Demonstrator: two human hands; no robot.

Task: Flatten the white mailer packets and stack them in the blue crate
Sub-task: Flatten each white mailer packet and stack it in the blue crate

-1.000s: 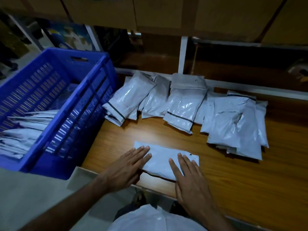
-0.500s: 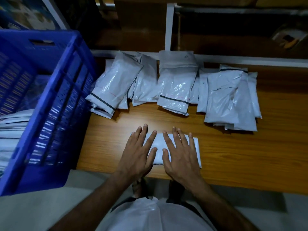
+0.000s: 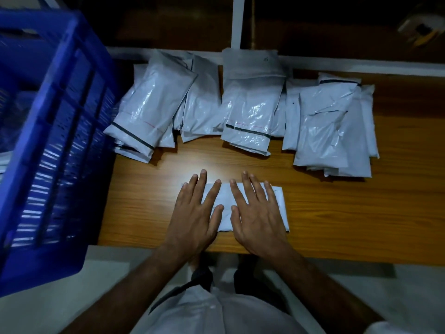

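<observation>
A white mailer packet (image 3: 225,200) lies flat near the front edge of the wooden table (image 3: 337,213). My left hand (image 3: 196,213) presses on its left part with straight, spread fingers. My right hand (image 3: 256,214) presses on its right part the same way, beside the left hand. Several more white mailer packets (image 3: 245,104) lie in an overlapping row along the back of the table. The blue crate (image 3: 53,121) stands at the left, its side wall next to the table; its inside is mostly out of view.
A white frame rail (image 3: 361,66) runs behind the row of packets, with a white upright post (image 3: 237,20) above it. Dark shelving lies beyond. Bare wood shows right of my hands. The floor (image 3: 48,297) is pale below the table edge.
The camera has tilted further down and closer. Both hands have come together over the packet and slid slightly along it, still pressing flat.
</observation>
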